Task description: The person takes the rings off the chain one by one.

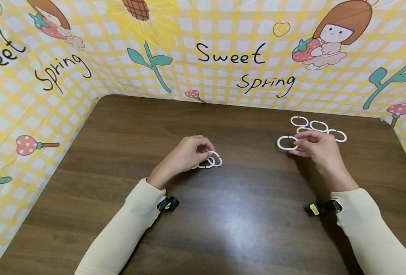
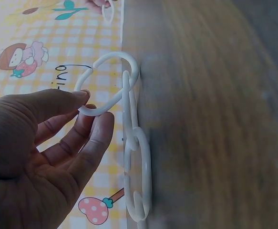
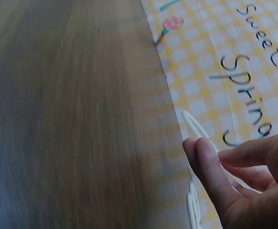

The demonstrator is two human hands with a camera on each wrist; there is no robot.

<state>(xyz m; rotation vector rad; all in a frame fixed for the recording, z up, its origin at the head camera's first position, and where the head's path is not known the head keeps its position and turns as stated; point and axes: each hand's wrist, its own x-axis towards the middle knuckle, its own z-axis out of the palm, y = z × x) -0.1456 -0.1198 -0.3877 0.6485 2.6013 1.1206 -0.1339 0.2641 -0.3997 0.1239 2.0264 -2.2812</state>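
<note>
My left hand (image 1: 193, 151) pinches a white oval plastic link (image 2: 111, 56) between thumb and fingertips. That link has a small gap in its side and is hooked through further links (image 2: 146, 171), which trail down as a short chain along the table. Over on the right, my right hand (image 1: 321, 151) holds a single white link (image 1: 283, 143) by one end, between thumb and fingers. In the right wrist view this link (image 3: 194, 123) is seen nearly edge-on, partly hidden by the fingers.
Several loose white links (image 1: 318, 126) lie just behind the right hand on the brown wooden table (image 1: 237, 214). A yellow checked cloth (image 1: 216, 72) with printed figures and lettering rises along the table's back and left edges.
</note>
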